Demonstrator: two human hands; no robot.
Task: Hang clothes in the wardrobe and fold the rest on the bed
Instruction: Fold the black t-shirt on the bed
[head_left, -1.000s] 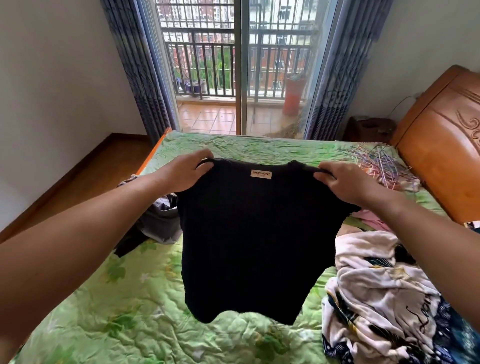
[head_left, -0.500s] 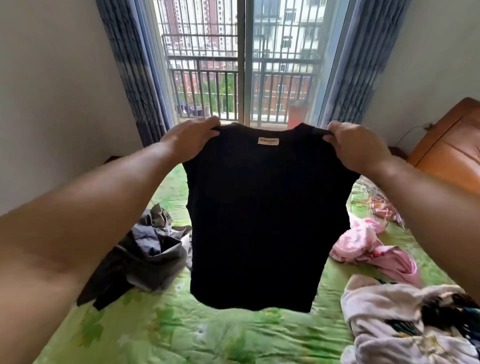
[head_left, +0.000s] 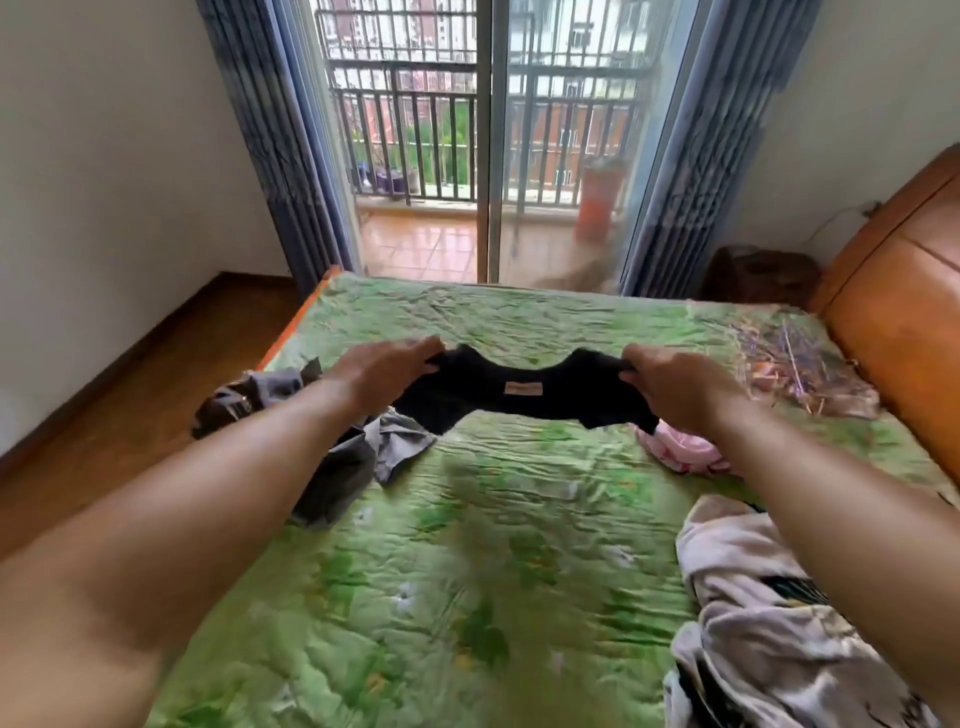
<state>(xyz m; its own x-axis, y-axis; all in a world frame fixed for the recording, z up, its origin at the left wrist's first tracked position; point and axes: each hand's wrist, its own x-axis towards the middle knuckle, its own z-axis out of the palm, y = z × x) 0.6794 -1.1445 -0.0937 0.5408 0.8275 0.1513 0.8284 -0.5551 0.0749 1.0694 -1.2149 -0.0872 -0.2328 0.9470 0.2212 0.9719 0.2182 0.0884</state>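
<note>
A black top (head_left: 519, 392) with a small tan label is stretched between my two hands above the middle of the green quilted bed (head_left: 467, 545). Seen almost edge-on, its body swings out away from me and only the shoulder band shows. My left hand (head_left: 387, 366) grips its left shoulder and my right hand (head_left: 675, 387) grips its right shoulder. The picture is blurred by motion.
A grey garment heap (head_left: 332, 447) lies on the bed's left side. A pink garment (head_left: 685, 452) and a white patterned one (head_left: 769, 613) lie on the right. Several hangers (head_left: 795, 358) are piled by the wooden headboard (head_left: 893, 332). Balcony doors (head_left: 488, 135) and curtains stand beyond.
The black top hung full length from raised hands half a second ago. My hands have dropped toward the bed and the top has flicked outward, nearly flat.
</note>
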